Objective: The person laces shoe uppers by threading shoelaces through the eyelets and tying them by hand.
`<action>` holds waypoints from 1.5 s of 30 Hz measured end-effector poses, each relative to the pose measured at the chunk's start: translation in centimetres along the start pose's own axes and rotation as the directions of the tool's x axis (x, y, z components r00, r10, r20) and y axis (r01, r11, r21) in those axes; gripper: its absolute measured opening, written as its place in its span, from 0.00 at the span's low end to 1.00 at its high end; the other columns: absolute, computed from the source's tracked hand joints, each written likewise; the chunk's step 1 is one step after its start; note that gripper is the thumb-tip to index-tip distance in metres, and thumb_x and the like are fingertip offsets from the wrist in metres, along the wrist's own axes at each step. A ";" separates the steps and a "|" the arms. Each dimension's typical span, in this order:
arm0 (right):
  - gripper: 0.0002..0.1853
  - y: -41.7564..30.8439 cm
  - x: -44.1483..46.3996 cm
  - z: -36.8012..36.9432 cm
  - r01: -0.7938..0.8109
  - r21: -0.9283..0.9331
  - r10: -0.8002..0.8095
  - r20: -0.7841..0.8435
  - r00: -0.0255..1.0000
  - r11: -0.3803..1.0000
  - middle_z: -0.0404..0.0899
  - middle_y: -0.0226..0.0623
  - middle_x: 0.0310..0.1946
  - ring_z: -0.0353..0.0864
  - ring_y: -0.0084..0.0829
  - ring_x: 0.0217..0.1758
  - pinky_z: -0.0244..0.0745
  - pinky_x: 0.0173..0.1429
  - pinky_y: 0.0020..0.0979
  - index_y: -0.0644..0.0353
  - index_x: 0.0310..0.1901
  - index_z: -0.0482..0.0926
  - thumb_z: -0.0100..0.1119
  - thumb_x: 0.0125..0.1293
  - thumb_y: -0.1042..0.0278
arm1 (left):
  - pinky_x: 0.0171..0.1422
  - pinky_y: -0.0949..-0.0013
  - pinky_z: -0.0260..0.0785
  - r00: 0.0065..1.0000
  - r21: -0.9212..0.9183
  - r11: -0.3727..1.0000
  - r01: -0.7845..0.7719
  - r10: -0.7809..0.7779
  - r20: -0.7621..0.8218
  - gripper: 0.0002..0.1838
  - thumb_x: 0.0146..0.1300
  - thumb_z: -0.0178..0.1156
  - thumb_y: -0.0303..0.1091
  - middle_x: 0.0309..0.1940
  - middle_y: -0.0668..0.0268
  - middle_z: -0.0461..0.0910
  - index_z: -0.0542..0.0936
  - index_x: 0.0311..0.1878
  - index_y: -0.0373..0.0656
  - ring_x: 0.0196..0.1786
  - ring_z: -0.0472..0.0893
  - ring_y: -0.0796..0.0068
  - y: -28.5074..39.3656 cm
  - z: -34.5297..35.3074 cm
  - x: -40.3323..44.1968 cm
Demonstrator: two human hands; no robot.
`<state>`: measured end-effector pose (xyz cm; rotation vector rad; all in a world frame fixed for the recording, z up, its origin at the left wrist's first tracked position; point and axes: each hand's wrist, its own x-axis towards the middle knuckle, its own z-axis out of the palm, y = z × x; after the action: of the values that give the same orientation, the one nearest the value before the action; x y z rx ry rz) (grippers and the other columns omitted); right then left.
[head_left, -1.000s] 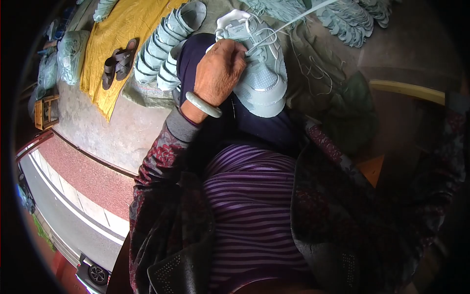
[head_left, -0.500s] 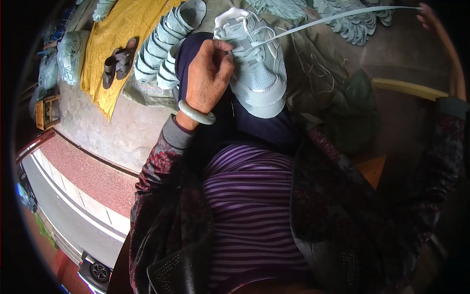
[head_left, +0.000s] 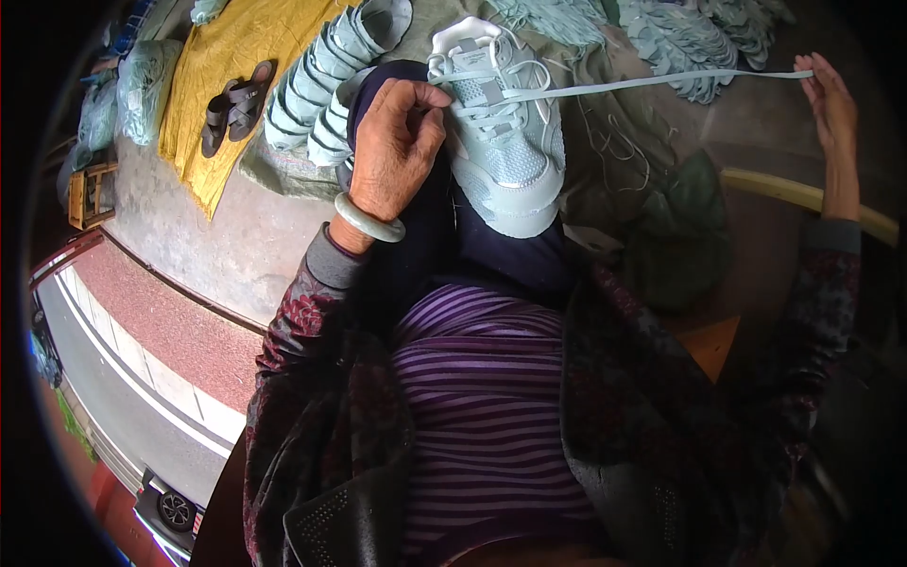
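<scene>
Clamped between thumb and fingers, the pale lace [head_left: 652, 83] stretches from the shoe [head_left: 505, 132] to the right hand [head_left: 829, 102] | left hand [head_left: 397, 142] pinched at the shoe's side, its hold unclear | shoe upon the dark-trousered lap [head_left: 510, 248]

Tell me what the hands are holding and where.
Right hand holds a shoelace by its end. Left hand is at the shoe's side; its grip is unclear.

Mesh-textured shoe [head_left: 510, 161], matt cloth lace [head_left: 652, 82], glossy bangle [head_left: 369, 218].
</scene>
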<state>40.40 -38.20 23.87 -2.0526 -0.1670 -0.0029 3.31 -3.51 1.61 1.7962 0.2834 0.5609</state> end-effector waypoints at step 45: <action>0.06 4.8 -19.9 22.0 0.431 -0.020 -0.347 0.557 0.754 0.902 0.82 0.33 0.33 0.80 0.24 0.36 0.75 0.41 0.27 0.64 0.39 0.83 0.66 0.66 0.70 | 0.44 0.63 0.77 0.925 0.331 0.872 -0.360 0.287 0.249 0.09 0.54 0.71 0.30 0.34 0.64 0.82 0.85 0.39 0.44 0.39 0.82 0.61 3.0 1.3 4.3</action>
<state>19.70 -23.37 7.88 -2.0800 -0.9822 0.3222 7.36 -3.50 5.19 2.2747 -0.0586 0.5903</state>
